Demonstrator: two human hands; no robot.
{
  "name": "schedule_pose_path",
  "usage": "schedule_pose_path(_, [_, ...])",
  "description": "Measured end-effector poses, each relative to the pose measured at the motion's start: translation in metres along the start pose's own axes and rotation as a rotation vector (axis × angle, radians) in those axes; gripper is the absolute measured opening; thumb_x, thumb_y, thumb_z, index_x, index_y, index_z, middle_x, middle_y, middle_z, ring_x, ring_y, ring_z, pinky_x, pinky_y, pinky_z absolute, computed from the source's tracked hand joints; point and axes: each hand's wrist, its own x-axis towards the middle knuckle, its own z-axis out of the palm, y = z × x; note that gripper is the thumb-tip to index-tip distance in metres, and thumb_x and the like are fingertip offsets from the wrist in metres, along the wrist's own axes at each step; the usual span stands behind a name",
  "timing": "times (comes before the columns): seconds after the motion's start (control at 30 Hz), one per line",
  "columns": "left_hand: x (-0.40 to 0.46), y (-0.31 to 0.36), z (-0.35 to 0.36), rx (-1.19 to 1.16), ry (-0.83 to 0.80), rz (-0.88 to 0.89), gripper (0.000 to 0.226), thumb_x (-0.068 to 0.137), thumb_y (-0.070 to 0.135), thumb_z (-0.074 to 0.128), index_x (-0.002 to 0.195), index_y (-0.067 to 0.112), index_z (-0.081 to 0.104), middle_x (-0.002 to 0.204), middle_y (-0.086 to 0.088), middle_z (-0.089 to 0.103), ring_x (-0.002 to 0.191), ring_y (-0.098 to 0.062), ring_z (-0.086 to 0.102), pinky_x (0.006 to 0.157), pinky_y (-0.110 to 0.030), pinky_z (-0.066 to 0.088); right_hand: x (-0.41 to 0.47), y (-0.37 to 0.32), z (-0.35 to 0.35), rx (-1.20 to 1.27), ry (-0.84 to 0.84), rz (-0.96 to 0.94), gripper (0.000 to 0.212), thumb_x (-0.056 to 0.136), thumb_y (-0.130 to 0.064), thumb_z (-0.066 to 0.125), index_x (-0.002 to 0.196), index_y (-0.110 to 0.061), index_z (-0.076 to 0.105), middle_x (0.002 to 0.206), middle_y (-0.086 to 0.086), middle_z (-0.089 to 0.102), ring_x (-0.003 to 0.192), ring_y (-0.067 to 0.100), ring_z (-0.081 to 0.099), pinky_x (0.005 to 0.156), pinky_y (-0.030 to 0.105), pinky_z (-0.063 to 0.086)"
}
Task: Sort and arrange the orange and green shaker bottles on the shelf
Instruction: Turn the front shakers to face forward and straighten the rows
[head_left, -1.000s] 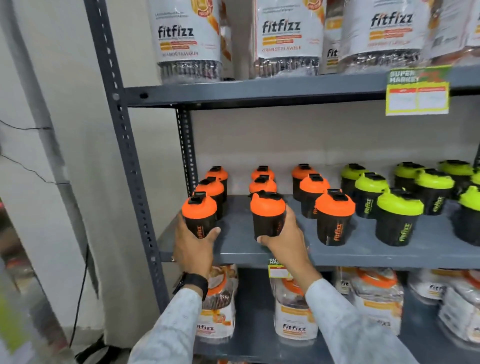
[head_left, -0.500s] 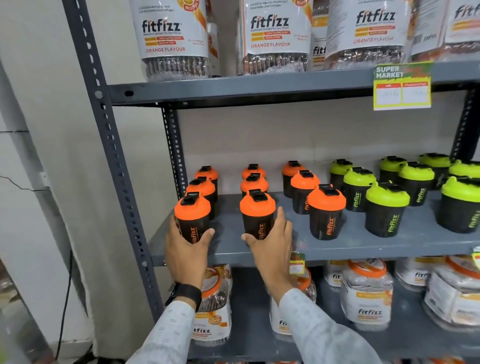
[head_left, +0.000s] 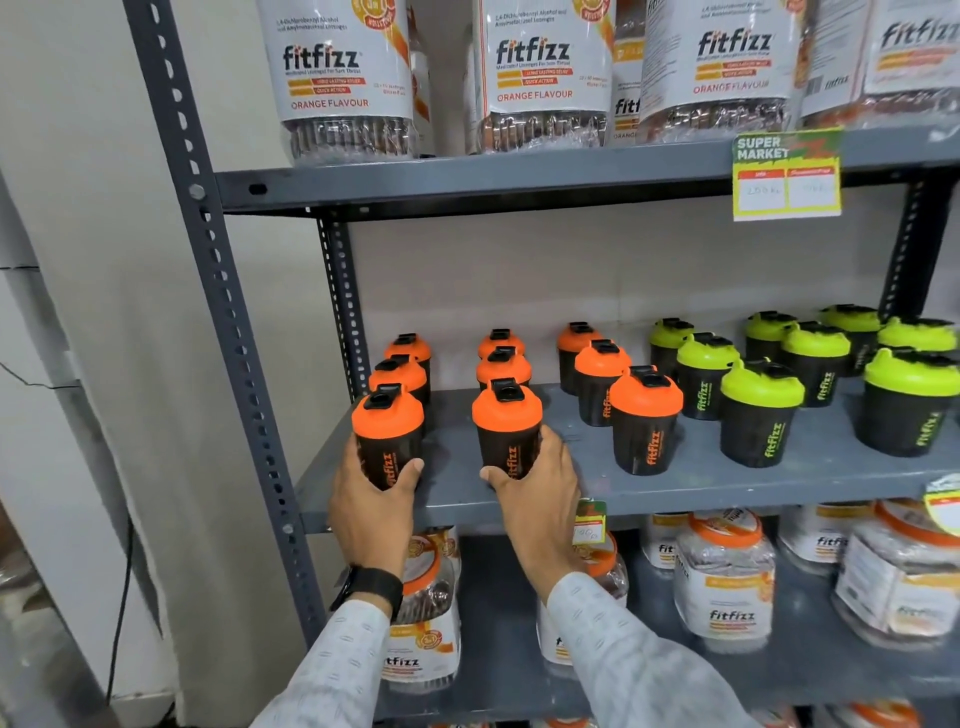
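Black shaker bottles stand on the grey middle shelf (head_left: 691, 483). Orange-lidded ones fill the left half in three front-to-back rows, and green-lidded ones (head_left: 761, 410) fill the right half. My left hand (head_left: 371, 499) wraps the base of the front-left orange shaker (head_left: 387, 431). The front orange shaker of the middle row (head_left: 508, 426) is gripped from below by my right hand (head_left: 540, 486). Both bottles rest upright near the shelf's front edge. A third front orange shaker (head_left: 645, 418) stands free to the right.
Large fitfizz jars (head_left: 343, 78) line the top shelf, and more jars (head_left: 724, 587) fill the shelf below. A perforated grey upright (head_left: 218, 291) bounds the left side. Price tags (head_left: 787, 174) hang from the shelf edges. A white wall lies to the left.
My view has shifted slightly left and closer. Both hands stay at the two front orange shakers, and my right hand's fingers have curled tighter round its bottle.
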Motion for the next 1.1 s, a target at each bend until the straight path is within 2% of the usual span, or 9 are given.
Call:
schedule_pose_path(0.1, [-0.001, -0.0005, -0.0005, 0.005, -0.005, 0.019, 0.086, 0.076, 0.044, 0.085, 0.15, 0.033, 0.041, 0.139, -0.002, 0.062, 0.126, -0.025, 0.06, 0.102, -0.053, 0.053, -0.0015, 0.0003, 0.0011, -0.015, -0.004, -0.009, 0.093, 0.075, -0.034, 0.091, 0.152, -0.016, 0.041, 0.146, 0.006, 0.055, 0.137, 0.028, 0.052, 0.111, 0.043, 0.044])
schedule_pose_path(0.23, [0.0002, -0.0023, 0.0006, 0.032, 0.018, 0.022, 0.083, 0.076, 0.038, 0.086, 0.148, 0.029, 0.045, 0.135, -0.003, 0.066, 0.121, -0.026, 0.063, 0.099, -0.051, 0.054, -0.0023, 0.0006, 0.0031, -0.004, 0.009, -0.008, 0.086, 0.078, -0.031, 0.089, 0.15, -0.017, 0.044, 0.142, 0.005, 0.058, 0.134, 0.028, 0.055, 0.11, 0.045, 0.045])
schedule_pose_path(0.57, [0.0007, -0.0039, 0.0004, 0.038, 0.003, 0.013, 0.083, 0.077, 0.041, 0.084, 0.149, 0.03, 0.043, 0.136, -0.004, 0.065, 0.123, -0.028, 0.063, 0.099, -0.051, 0.054, -0.0028, -0.0017, 0.007, -0.011, 0.028, 0.005, 0.082, 0.077, -0.035, 0.089, 0.146, -0.019, 0.046, 0.139, 0.003, 0.059, 0.132, 0.029, 0.057, 0.108, 0.047, 0.05])
schedule_pose_path(1.1, [0.0017, -0.0073, 0.0017, 0.056, -0.001, 0.013, 0.083, 0.079, 0.043, 0.083, 0.15, 0.027, 0.043, 0.136, -0.006, 0.065, 0.123, -0.03, 0.063, 0.099, -0.052, 0.055, 0.0003, 0.0021, 0.0062, -0.054, 0.014, 0.006, 0.084, 0.082, -0.033, 0.086, 0.151, -0.017, 0.042, 0.145, 0.006, 0.056, 0.137, 0.029, 0.053, 0.111, 0.045, 0.045])
